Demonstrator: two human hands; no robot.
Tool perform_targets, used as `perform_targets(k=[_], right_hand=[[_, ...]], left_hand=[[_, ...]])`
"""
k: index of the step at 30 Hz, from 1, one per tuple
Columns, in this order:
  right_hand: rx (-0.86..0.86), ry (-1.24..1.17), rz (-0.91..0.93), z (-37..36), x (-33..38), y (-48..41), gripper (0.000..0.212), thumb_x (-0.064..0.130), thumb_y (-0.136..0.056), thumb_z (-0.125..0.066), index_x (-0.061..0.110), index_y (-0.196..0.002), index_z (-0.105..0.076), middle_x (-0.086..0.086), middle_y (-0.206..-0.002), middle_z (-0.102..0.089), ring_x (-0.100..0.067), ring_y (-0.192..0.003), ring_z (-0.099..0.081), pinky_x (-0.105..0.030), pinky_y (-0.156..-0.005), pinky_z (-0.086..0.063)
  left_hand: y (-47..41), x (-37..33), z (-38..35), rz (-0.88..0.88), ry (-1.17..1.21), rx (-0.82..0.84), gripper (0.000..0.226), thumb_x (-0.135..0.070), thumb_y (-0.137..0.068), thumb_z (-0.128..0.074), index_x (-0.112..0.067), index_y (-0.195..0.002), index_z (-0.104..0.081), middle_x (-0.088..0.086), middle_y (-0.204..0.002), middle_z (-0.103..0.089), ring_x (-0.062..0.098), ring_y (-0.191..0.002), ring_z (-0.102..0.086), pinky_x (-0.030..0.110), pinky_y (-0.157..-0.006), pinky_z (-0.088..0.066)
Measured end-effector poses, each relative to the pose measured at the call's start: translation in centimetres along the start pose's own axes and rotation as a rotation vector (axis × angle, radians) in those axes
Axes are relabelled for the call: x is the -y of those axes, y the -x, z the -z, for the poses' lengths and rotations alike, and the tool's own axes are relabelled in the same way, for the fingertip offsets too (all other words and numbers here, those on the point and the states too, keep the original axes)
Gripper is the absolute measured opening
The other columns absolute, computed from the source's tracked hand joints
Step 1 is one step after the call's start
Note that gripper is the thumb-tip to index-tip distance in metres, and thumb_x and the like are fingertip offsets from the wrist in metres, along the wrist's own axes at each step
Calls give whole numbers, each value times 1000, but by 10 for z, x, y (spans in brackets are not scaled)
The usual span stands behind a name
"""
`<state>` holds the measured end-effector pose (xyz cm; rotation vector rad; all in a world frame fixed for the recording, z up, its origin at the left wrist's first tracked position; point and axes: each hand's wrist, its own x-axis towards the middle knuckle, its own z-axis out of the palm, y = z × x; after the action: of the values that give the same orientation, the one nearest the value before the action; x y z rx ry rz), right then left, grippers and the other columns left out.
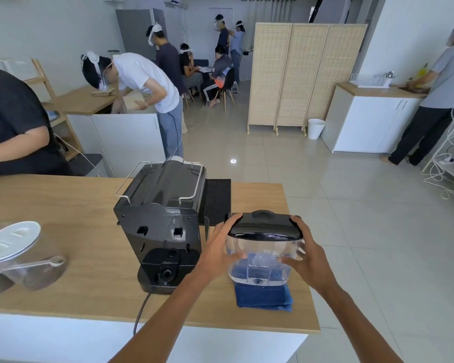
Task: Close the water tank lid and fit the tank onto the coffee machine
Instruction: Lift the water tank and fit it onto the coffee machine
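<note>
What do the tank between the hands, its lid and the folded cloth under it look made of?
Clear water tank: likely transparent plastic; the cloth shows through it. Black tank lid: seemingly glossy moulded plastic, with highlights. Folded blue cloth: matte woven fabric, possibly denim-like.

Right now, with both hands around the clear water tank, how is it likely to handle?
The water tank looks empty, so it is probably light. Its clear walls look rigid. The smooth plastic may be slippery, which fits the left hand and right hand flanking it.

One coffee machine (163,226), one water tank (262,254), one blue cloth (264,297), one black mat (218,200) — two hands, left (218,251) and right (308,254).
</note>
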<state>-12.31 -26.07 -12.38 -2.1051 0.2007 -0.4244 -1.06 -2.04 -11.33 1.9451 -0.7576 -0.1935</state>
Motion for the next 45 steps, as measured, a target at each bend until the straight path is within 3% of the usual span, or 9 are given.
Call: perform_targets(k=[4, 7, 9, 14, 23, 28, 32, 37, 45], right_hand=[[-7, -56, 9, 0, 8, 11, 99, 11, -74, -87, 53, -143, -30, 5, -144, -55, -18, -128, -55, -21, -102, -50], [-8, -56, 17, 2, 22, 19, 100, 14, -74, -88, 57, -143, -29, 6, -146, -53, -18, -129, -54, -42, -109, -48], [-9, -35, 44, 7, 35, 21, 101, 18, -74, -88, 61, -143, -28, 17, -142, -55, -12, -125, -56, -42, -107, -49], [1, -17, 105, 18, 75, 31, 100, 41, -67, -85, 58, -148, -27, 42, -128, -53, 2, -114, -59, -29, -100, -51], [77, -123, 211, -19, 131, 52, 102, 38, -66, -89, 54, -149, -31, 35, -132, -56, -1, -113, -62, -4, -90, -47], [120, -166, 207, -61, 153, 47, 101, 38, -67, -86, 58, -148, -29, 34, -132, -59, 1, -117, -61, -8, -96, -46], [132, -149, 206, -91, 158, 31, 108, 27, -70, -90, 59, -150, -25, -1, -125, -67, -17, -108, -65, -9, -99, -46], [73, -99, 193, -121, 166, 19, 107, 43, -69, -85, 59, -152, -20, -4, -85, -65, -14, -89, -66, -3, -93, -45], [-44, -10, 161, -167, 163, 4, 114, 28, -75, -87, 55, -156, -11, -20, -124, -49, -24, -111, -57, -2, -83, -46]], left_hand=[[7, -6, 1, 0, -4, -3, 96, -23, -81, -85, -63, -147, -28, -10, -157, -41, 55, -134, -38, 61, -114, -36], [13, -13, 7, -35, -2, -23, 93, -26, -81, -84, -57, -150, -31, -15, -156, -42, 28, -139, -46, 57, -114, -38], [18, -22, 15, -64, 10, -47, 92, -31, -79, -85, -59, -149, -31, -20, -153, -44, 4, -111, -57, 49, -107, -48], [43, -52, 42, -108, 107, -95, 88, -54, -71, -80, -58, -147, -36, -34, -147, -43, 1, -110, -48, 25, -103, -44], [115, -66, 106, -122, 21, -246, 87, -38, -75, -86, -52, -148, -41, -35, -145, -48, -12, -129, -47, -1, -97, -37], [131, -50, 135, -86, 39, -288, 83, -27, -79, -85, -49, -148, -43, -34, -143, -50, -11, -128, -48, 3, -101, -36], [134, -31, 157, -70, 38, -321, 83, -31, -80, -84, -49, -149, -41, -33, -143, -51, -7, -119, -53, -1, -95, -39], [125, -6, 186, -43, 22, -325, 86, -36, -78, -85, -51, -150, -39, -11, -107, -53, 19, -91, -55, 12, -88, -46], [108, 31, 213, -91, 25, -354, 88, -33, -80, -85, -52, -151, -37, -12, -66, -29, 7, -60, -30, 11, -59, -31]])
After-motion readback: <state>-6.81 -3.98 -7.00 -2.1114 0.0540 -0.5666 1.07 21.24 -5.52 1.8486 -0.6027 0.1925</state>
